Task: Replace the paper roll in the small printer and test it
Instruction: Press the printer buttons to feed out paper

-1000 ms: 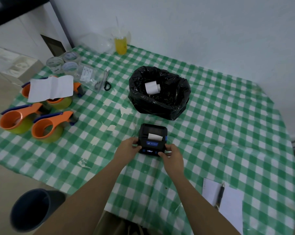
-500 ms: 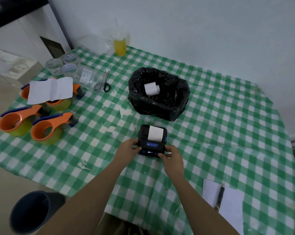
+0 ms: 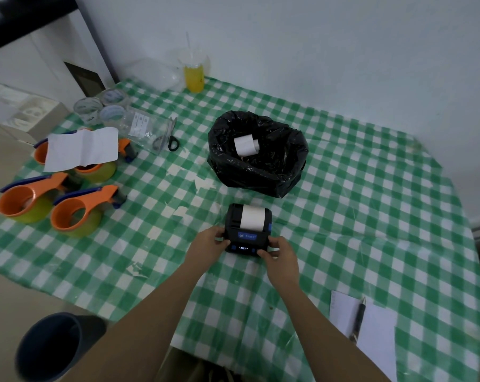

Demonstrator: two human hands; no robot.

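A small black printer (image 3: 234, 216) with a blue label and a lit display sits on the green checked tablecloth (image 3: 371, 216) near the table's middle. A strip of white paper (image 3: 252, 217) comes out of its slot and lies over its top. My left hand (image 3: 205, 242) grips the printer's left front corner. My right hand (image 3: 281, 256) holds its right front corner, thumb on the front edge. Behind the printer, a black bag (image 3: 261, 172) holds a white paper roll (image 3: 245, 144).
Three orange tape dispensers (image 3: 76, 208) and a white sheet (image 3: 81, 148) lie at the left. Scissors (image 3: 167, 136), tape rolls (image 3: 101, 108) and a yellow drink cup (image 3: 194, 73) are further back. A notepad with a pen (image 3: 359, 318) lies front right. A dark bin (image 3: 48, 346) stands below the table edge.
The white paper strip has fed further out of the printer, growing from a short tab to a long strip over its top. Both hands stay on the printer's front corners.
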